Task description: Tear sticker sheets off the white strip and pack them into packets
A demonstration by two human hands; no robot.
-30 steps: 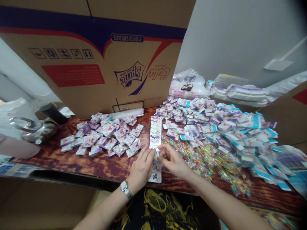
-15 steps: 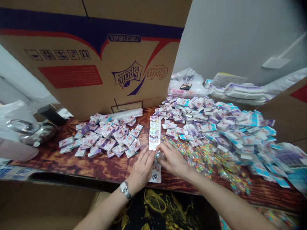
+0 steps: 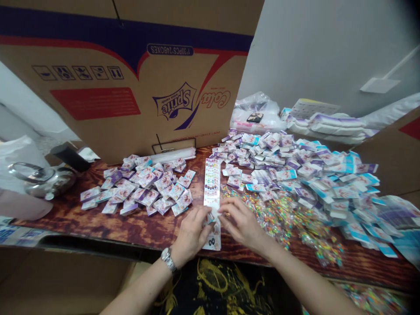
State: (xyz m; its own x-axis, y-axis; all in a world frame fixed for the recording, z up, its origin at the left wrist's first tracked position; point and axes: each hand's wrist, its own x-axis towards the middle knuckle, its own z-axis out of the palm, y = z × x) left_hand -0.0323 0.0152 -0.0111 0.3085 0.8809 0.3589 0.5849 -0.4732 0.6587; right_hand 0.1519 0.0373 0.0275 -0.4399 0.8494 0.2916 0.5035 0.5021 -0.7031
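My left hand [image 3: 192, 234], with a watch on its wrist, is closed round a small white and blue box [image 3: 210, 216] between thumb and fingers. Close to that box, the bent fingertips of my right hand [image 3: 241, 221] pinch together. What lies between them is too small to make out. Beneath both hands is a long sticker sheet [image 3: 212, 175] with rows of coloured pictures, its middle partly covered by fingers. Beside my right hand lie clear packets of colourful candy [image 3: 275, 214]. Left of my left hand is a heap of small closed boxes [image 3: 147, 186].
A bigger pile of small flat cartons [image 3: 305, 170] spreads across the right side. A large cardboard box [image 3: 131, 100] stands at the back. A metal kettle [image 3: 49, 179] sits at the far left, and plastic bags [image 3: 252, 111] lie behind the pile on the wooden table [image 3: 147, 232].
My hands have drawn slightly apart and lower. The small box now shows in my left hand, and more of the sticker sheet is visible between them.
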